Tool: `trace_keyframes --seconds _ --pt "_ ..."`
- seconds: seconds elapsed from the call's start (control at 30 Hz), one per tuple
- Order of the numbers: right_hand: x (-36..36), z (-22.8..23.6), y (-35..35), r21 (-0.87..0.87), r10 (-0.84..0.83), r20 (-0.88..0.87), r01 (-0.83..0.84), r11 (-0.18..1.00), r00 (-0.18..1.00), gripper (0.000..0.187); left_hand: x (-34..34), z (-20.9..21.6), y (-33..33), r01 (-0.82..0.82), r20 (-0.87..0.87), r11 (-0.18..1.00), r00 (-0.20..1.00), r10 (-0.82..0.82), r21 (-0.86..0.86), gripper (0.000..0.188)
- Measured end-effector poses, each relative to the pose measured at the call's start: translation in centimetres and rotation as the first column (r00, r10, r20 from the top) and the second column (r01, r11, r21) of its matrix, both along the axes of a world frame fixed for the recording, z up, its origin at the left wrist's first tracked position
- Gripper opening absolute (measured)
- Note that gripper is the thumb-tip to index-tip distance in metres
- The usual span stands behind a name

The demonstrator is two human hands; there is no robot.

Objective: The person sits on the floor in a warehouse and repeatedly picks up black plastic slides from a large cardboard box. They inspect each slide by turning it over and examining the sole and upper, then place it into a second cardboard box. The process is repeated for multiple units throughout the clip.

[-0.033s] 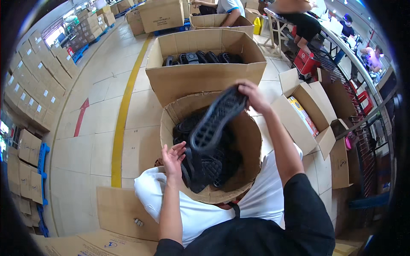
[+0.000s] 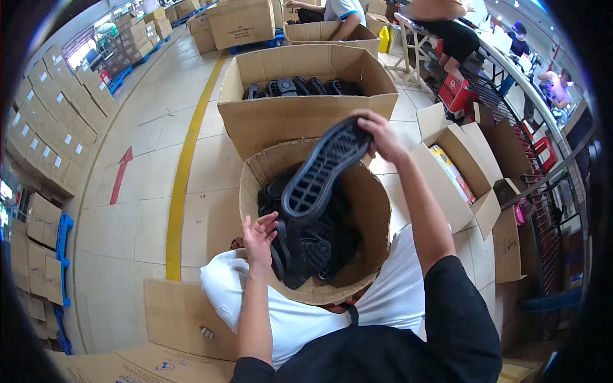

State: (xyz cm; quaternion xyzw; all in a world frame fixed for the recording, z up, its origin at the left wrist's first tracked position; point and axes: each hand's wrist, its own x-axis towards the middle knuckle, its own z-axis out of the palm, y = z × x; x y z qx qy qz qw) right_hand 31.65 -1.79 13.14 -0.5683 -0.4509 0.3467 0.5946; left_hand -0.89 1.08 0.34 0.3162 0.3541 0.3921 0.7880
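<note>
My right hand (image 2: 378,137) grips a black shoe sole (image 2: 329,165) by one end. The sole hangs tilted above the open carton between my knees, its gridded, hollow-celled face turned up toward me. My left hand (image 2: 260,239) is at the left rim of that carton (image 2: 377,236), palm up with its fingers apart and nothing in them. The sole's lower end is close to my left fingertips but apart from them. A heap of black soles (image 2: 313,252) fills the bottom of the carton, partly hidden under the held one.
Beyond stands a larger carton (image 2: 306,124) with a row of black soles in it. On the right are an open box (image 2: 450,172) with a colourful package and a metal rack (image 2: 543,236). Flattened cardboard (image 2: 185,319) lies at left front; co-workers sit farther back.
My right hand has moved slightly up and turned the sole, so its gridded face shows more fully and its upper end is a little higher. The left hand has stayed in place.
</note>
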Motion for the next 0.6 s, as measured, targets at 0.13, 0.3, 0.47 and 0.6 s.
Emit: trace_keyframes --seconds 0.13,0.3,0.47,0.6 --pt "-2.4 2.7 0.3 -0.012 0.085 0.001 -0.085 0.996 0.996 0.022 0.3 -0.4 0.5 -0.012 0.025 0.999 1.0 0.011 0.052 0.049" --pt "-7.2 -4.0 -2.6 -0.383 0.403 0.046 -0.357 0.852 0.914 0.022 0.5 0.3 0.0 -0.07 -0.018 0.997 0.997 0.071 0.031 0.048" --pt "-8.6 -9.4 -4.7 -0.52 0.507 -0.051 -0.456 0.722 0.861 0.021 0.1 0.0 0.0 -0.142 -0.013 0.989 0.99 0.143 0.04 0.048" --pt "-6.9 -6.9 -3.3 -0.442 0.381 -0.058 -0.366 0.819 0.923 0.02 -0.4 -0.4 0.2 -0.188 -0.021 0.981 0.982 0.189 0.037 0.047"
